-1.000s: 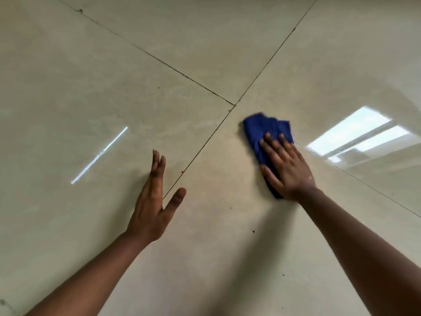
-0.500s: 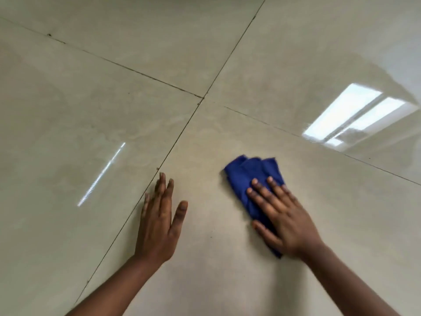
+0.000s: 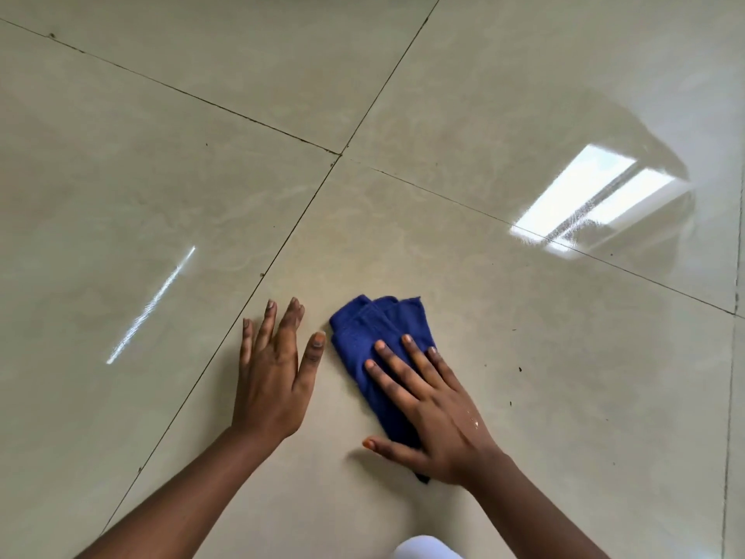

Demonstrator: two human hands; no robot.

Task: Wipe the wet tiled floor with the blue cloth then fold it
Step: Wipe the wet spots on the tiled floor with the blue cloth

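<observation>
From the head view, the tiled floor is glossy beige, with dark grout lines that meet at a cross in the middle distance. A bright window reflection shines on the far right tile and a thin streak of light on the left one. Small dark specks lie to the right of the hands, and something white shows at the near edge. Nothing stands on the tiles around the hands; bare floor runs far, left and right.

The blue cloth lies bunched in loose folds on the near tile, its far end fanned out. The right hand presses flat on its near part, fingers spread, not gripping. The left hand rests open and flat on the floor just left of the cloth, apart from it.
</observation>
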